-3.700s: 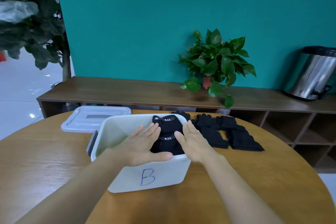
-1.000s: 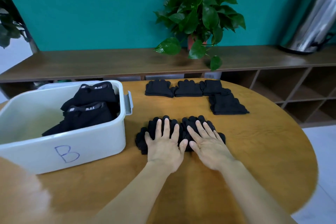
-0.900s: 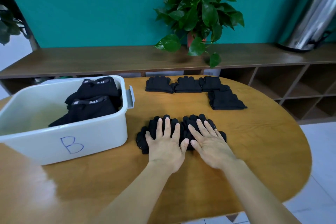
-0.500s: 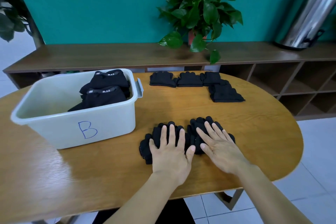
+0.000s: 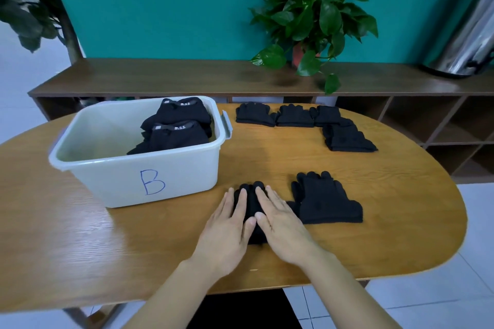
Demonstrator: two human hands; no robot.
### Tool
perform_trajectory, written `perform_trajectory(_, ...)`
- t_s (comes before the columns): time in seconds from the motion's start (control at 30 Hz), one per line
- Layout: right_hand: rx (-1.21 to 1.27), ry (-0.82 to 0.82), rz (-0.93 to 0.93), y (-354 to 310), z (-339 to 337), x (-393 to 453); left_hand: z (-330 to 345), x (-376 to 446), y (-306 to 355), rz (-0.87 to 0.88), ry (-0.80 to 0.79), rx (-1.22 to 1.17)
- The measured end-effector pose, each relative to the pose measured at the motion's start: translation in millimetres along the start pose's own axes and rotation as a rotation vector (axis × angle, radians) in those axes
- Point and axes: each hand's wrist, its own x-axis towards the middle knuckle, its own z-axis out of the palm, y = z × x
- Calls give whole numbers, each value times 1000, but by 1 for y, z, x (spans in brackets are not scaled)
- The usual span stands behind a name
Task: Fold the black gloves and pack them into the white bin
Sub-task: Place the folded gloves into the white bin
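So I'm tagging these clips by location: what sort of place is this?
Probably an office lounge or break area: a wooden table, a long low shelf unit with a potted plant, and a steel bin.

Both hands (image 5: 256, 224) flat on black glove (image 5: 250, 201), second glove (image 5: 324, 199) beside, white bin (image 5: 139, 165) left

matt knit gloves (image 5: 327, 199), glossy wood table (image 5: 80, 243)

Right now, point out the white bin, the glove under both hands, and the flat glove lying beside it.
white bin (image 5: 171, 179): head view, front wall near the blue B.
glove under both hands (image 5: 250, 195): head view, bare black patch between the hands.
flat glove (image 5: 324, 201): head view, middle of its palm.
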Motion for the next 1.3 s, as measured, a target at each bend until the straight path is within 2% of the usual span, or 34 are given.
perform_trajectory(0.2, 74, -9, -29, -7, 3, -2, -15, -21, -16, -12, 57, -242)
perform_trajectory(0.37, 92, 177, 27, -12, -22, -4, -41, -27, -19, -174, 234, -231)
perform_trajectory(0.5, 120, 172, 112, -16, -28, -3, -42, -24, -12, -296, 172, -288)
perform_trajectory(0.73, 128, 97, 179, -25, -16, 6, -42, -13, 5, -352, 168, -369)
perform_trajectory(1.1, 95, 108, 101, -41, -11, 2, -50, -23, -11, -346, 174, -451)
perform_trajectory(1.2, -23, 124, -34, -47, -23, 6, -50, -28, -14, -395, 202, -472)
perform_trajectory(1.3, -113, -13, -186, -56, -32, 18, -48, -31, -18, -414, 213, -469)
